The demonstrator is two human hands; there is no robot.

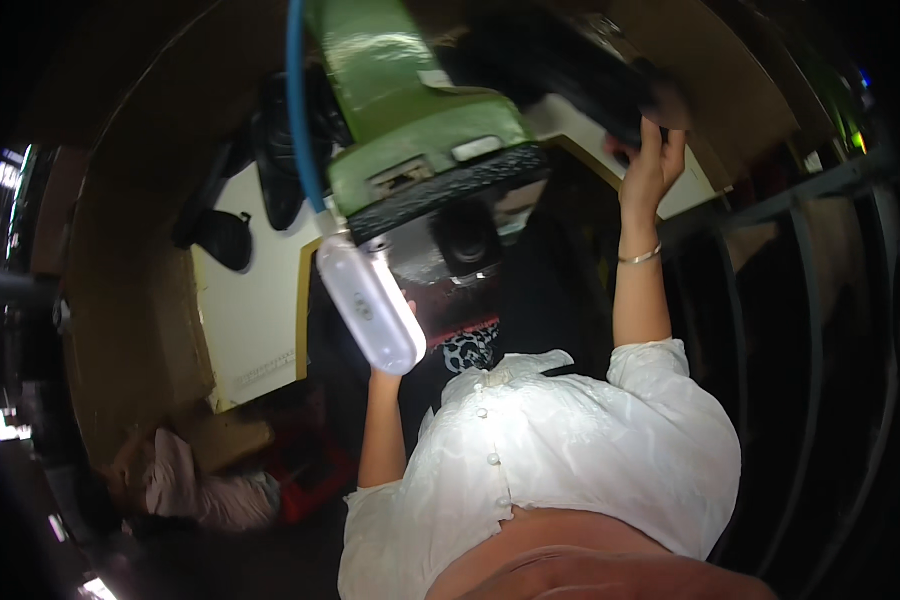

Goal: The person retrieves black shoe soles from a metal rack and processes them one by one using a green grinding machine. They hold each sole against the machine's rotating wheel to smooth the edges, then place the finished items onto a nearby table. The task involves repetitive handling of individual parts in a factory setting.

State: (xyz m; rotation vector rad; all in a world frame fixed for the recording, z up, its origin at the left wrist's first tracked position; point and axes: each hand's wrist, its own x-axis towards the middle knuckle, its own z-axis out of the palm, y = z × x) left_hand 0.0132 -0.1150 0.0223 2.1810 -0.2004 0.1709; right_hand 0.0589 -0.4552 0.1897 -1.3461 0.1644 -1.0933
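My right hand (654, 168) is raised at the upper right, with fingers and thumb closed on the end of a long black piece (580, 75). That piece is smeared by motion, so its exact kind does not show. My left hand lies behind a white oblong lamp (372, 305); only a bit of it shows beside the lamp, and its grip is hidden. Between my arms stands a green machine (425, 130) with a dark, shiny lower face, shaped like a sewing machine. Several black, shoe-like pieces (282, 155) lie on the white table (255, 310) at the left.
A blue cable (302, 110) runs down to the lamp. Brown raised boards (130, 230) border the table. Dark metal bars (810, 240) stand close on the right. At the lower left another person (205, 490) is near a red object (315, 485).
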